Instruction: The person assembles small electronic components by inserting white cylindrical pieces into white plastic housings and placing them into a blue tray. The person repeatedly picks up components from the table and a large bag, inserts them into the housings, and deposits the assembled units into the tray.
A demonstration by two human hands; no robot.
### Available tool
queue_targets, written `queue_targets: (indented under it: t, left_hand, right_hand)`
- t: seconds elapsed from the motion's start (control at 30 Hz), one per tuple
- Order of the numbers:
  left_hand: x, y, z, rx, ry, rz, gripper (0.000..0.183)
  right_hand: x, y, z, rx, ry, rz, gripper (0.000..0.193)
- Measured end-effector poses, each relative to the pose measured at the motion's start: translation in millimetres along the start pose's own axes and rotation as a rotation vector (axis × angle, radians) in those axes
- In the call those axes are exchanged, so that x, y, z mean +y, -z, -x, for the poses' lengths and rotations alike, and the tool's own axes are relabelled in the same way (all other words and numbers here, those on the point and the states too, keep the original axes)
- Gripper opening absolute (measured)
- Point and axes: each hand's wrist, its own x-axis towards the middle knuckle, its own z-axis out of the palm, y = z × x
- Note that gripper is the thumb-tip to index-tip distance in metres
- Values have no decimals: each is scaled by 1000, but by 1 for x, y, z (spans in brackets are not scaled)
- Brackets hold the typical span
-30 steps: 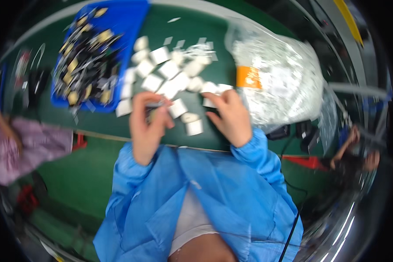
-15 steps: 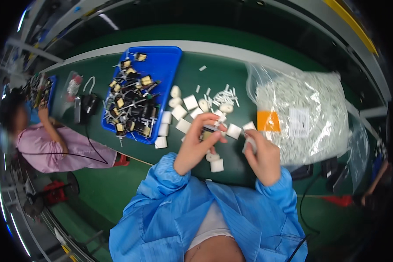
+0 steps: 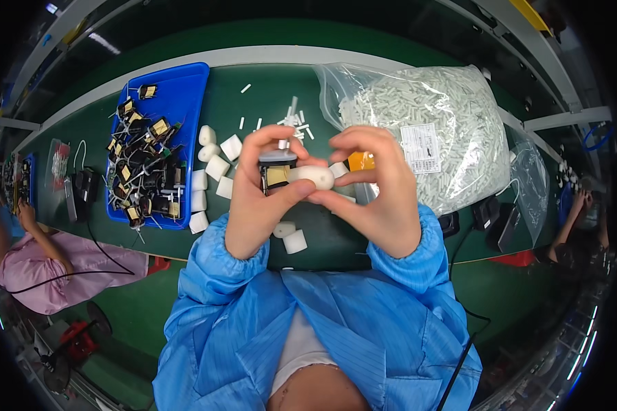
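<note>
My left hand [image 3: 250, 195] grips a small transformer [image 3: 276, 177] with a yellow taped coil and a grey-black top. Against its right side sits a rounded white plug [image 3: 314, 177] with a small hole in its end. The thumb and fingertips of my right hand [image 3: 387, 195] close on the plug's right end, while its upper fingers are bent and apart. Below my hands, another white plug [image 3: 295, 242] lies on the green table. More white plugs [image 3: 217, 168] are scattered left of my left hand, and short white tubes [image 3: 301, 123] lie beyond it.
A blue tray [image 3: 197, 92] of similar wired parts [image 3: 140, 161] stands on the left. A large clear bag [image 3: 452, 123] of short white tubes fills the right. Black devices with cables [image 3: 82, 192] rest further left. One co-worker in pink [image 3: 75, 267] sits left, another person [image 3: 583, 219] far right.
My right hand has moved left and up, bringing the white plug against the transformer in my left hand. The view has shifted, so the tray and bag appear further left.
</note>
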Motion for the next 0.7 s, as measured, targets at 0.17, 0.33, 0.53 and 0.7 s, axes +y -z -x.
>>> queue_targets:
  t: [0.17, 0.33, 0.53, 0.7]
  left_hand:
    - [-2, 5, 7, 65, -158, 23, 60]
    - [5, 5, 17, 88, -18, 176, 42]
    - [3, 16, 27, 43, 6, 101, 26]
    - [9, 14, 34, 70, 10, 82, 26]
  right_hand:
    - [-2, -6, -3, -163, -60, -169, 40]
    - [10, -4, 5, -131, -198, -311, 36]
    - [3, -2, 3, 18, -357, -545, 34]
    - [5, -6, 8, -35, -240, -383, 24]
